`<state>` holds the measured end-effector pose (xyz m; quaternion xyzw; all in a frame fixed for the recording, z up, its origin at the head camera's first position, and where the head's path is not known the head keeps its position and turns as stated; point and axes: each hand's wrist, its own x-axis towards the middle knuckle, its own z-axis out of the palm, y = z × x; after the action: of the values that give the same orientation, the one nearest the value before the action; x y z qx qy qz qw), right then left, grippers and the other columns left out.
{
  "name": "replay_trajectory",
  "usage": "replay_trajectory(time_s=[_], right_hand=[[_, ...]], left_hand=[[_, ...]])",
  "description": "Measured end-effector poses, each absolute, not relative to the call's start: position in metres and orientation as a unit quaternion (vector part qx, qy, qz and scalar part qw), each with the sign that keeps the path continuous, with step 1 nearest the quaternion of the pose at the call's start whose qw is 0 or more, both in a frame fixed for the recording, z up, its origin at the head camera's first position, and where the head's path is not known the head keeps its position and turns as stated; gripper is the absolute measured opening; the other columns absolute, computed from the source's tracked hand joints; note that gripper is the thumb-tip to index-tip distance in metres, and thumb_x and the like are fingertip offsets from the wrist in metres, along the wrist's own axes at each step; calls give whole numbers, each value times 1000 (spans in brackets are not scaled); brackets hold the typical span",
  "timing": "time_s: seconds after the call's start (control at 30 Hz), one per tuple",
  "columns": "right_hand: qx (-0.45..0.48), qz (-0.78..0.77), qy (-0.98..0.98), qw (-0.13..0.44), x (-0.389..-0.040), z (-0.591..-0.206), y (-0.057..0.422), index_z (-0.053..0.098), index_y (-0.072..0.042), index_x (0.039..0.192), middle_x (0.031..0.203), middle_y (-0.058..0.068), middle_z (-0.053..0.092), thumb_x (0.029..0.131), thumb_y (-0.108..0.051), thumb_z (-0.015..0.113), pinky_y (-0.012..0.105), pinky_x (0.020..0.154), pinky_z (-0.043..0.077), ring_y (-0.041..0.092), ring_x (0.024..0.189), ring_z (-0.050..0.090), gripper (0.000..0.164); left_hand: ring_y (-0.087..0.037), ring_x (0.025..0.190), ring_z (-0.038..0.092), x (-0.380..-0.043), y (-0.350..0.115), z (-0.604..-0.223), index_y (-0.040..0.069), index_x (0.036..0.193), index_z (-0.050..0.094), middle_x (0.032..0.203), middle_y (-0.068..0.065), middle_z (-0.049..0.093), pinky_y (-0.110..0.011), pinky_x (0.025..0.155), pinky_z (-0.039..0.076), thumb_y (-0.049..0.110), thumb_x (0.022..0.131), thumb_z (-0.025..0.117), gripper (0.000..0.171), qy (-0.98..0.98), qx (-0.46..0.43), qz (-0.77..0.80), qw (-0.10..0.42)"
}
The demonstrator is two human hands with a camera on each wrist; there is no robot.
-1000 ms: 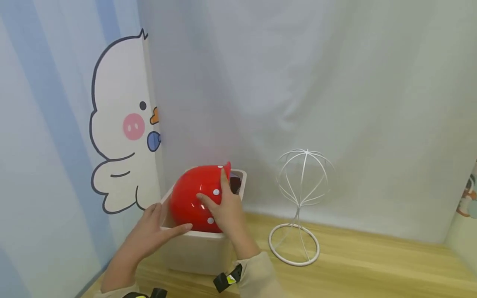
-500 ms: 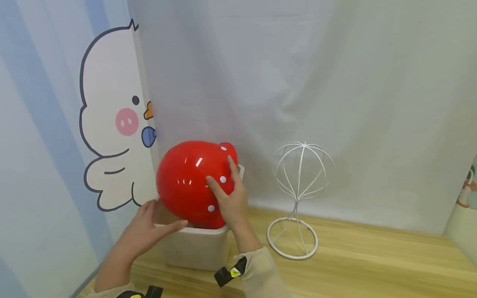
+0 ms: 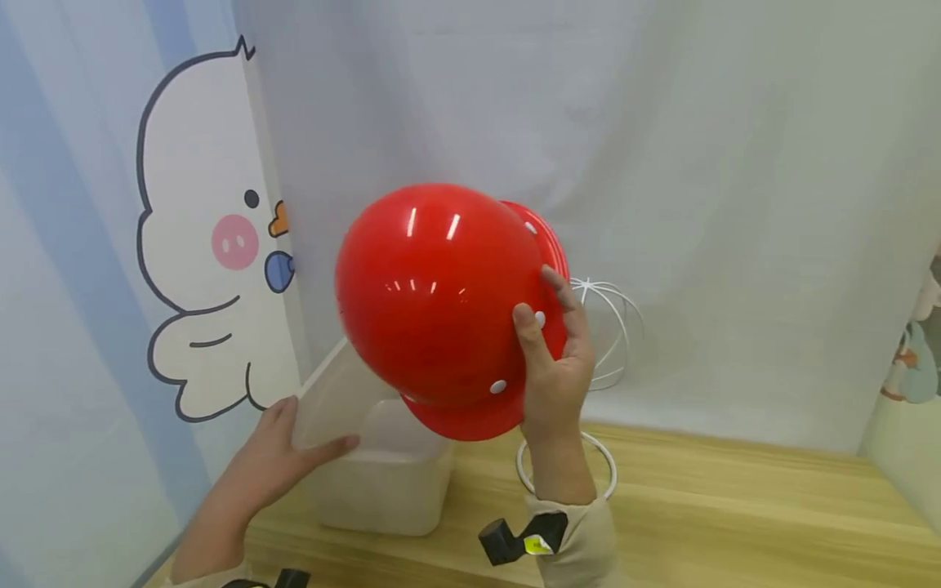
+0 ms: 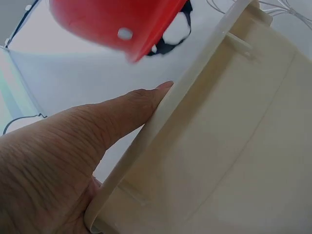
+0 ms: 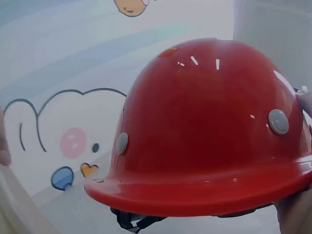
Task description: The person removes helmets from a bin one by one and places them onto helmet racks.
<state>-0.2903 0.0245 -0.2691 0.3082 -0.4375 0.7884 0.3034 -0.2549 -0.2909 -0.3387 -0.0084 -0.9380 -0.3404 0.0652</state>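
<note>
From the head view I see one red helmet (image 3: 434, 294) held up in the air over the right-hand part of one cream bin (image 3: 382, 498). The right hand (image 3: 562, 359) grips the helmet by its brim side, thumb on the shell; its other fingers are partly hidden. The left hand (image 3: 275, 453) pinches the bin's rim at the near left corner, its thumb over the near edge.

The bin sits on the wooden counter (image 3: 735, 506). To its right I have one white wire stand (image 3: 586, 285), blocked in my head view: helmet and right hand cover the left part of its globe, and the forearm crosses its base ring. The helmet also hides the bin's far right corner. In the left wrist view, helmet and rim are well apart.

I count three pale rivets (image 3: 540, 319) from the head, two from the right wrist and one from the left wrist. A black strap (image 4: 167, 48) hangs under the helmet. Around the work are one grey curtain (image 3: 735, 204) behind, one cartoon bird (image 3: 198, 163) on the left, part of another figure (image 3: 912, 367) at the right edge, and two black wrist mounts (image 3: 500, 541).
</note>
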Motion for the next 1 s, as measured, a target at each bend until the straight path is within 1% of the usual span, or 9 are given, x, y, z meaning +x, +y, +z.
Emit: replay_trajectory(time_s=[0.1,0.17,0.27,0.37,0.5,0.67,0.77,0.9,1.0], right_hand=[[322,801,-395,313,-290,-265,41,49,-11,144,146,17,47,100,-15,61,47,97,53,39,131,49,47],[327,816,-363,310,-292,-264,51,46,-9,145,146,19,46,100,-12,59,47,98,52,40,131,48,47],[325,832,-321,314,-297,-264,63,43,-7,146,145,21,45,101,-11,58,47,99,51,40,131,48,48],[310,836,-304,336,-304,-266,73,43,-6,147,146,20,46,101,-12,59,47,100,51,39,131,48,49],[276,847,-288,352,-312,-269,81,46,-7,144,145,18,47,99,-13,62,46,101,51,38,132,48,48],[213,862,-290,358,-320,-276,92,53,-10,140,143,14,51,97,-18,68,44,100,51,35,132,50,47],[144,869,-312,356,-323,-282,101,59,-13,137,141,10,55,94,-25,72,42,99,53,32,131,52,47],[44,892,-315,322,-328,-290,114,65,-15,130,136,5,60,90,-31,78,39,97,54,27,127,54,45],[13,909,-302,287,-335,-298,120,64,-14,127,131,4,61,91,-29,76,38,98,53,25,124,55,41]], left_hand=[[-39,116,52,-255,-297,-342,1,153,28,145,-27,36,-59,88,50,67,84,69,104,-944,-23,-318,86],[-42,119,51,-254,-301,-343,-2,153,27,147,-31,34,-62,90,48,66,85,68,104,-948,-24,-303,93],[-47,122,48,-252,-305,-342,-6,154,23,149,-36,28,-66,93,45,65,86,67,107,-954,-24,-285,92],[-50,124,46,-250,-311,-340,-9,154,19,150,-38,26,-69,94,43,65,88,66,110,-957,-23,-274,88],[-53,127,43,-247,-315,-338,-10,155,15,151,-39,22,-71,94,42,64,89,64,111,-959,-21,-271,81],[-55,130,38,-246,-313,-339,-11,156,10,153,-40,18,-73,97,38,64,89,64,113,-958,-19,-279,71],[-56,130,38,-246,-312,-340,-11,156,9,153,-40,18,-74,97,38,63,89,64,114,-957,-19,-282,69],[-54,127,42,-247,-312,-341,-11,155,12,151,-40,21,-73,94,41,64,89,64,112,-959,-19,-272,73],[-55,125,43,-248,-316,-339,-11,155,11,151,-40,20,-73,93,42,66,89,62,114,-964,-12,-256,76]])
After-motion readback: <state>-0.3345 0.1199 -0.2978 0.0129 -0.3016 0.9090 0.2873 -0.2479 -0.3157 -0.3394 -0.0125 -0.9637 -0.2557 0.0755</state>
